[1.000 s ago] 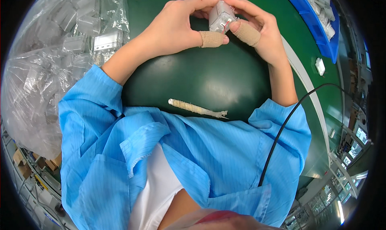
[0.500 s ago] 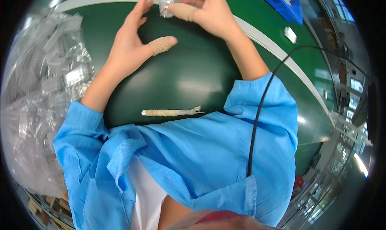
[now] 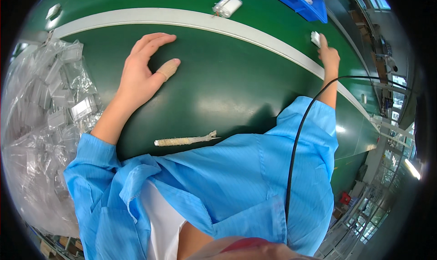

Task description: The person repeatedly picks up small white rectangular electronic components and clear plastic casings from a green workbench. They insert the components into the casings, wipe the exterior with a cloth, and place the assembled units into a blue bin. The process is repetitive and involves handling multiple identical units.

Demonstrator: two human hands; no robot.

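My right hand (image 3: pixel 328 57) reaches far out to the right, beyond the pale strip. Its fingers close on a small white block (image 3: pixel 315 38), partly hidden by them. Above the green table, my left hand (image 3: pixel 142 75) is open, its fingers spread and nothing in it. A beige finger sleeve (image 3: pixel 168 69) covers the left thumb. Past the strip, at the far middle, lies a white rectangular piece (image 3: pixel 227 5) with thin reddish wire at its near end. Close to my body rests a slim tool (image 3: pixel 184 141) wrapped in beige material, with a ragged, pointed right end.
Clear plastic bags (image 3: pixel 50 123) holding several boxy pieces heap up at the left. A pale raised strip (image 3: pixel 191 20) curves across the green table (image 3: pixel 214 87). Another white piece (image 3: pixel 53 11) lies far left. A blue bin (image 3: pixel 296 3) with white items stands far right. A black cable (image 3: pixel 296 141) crosses my right arm.
My right hand has let go of the white rectangular piece beyond the strip and moved right to the small white block. My left hand stays open, slightly lower in view.
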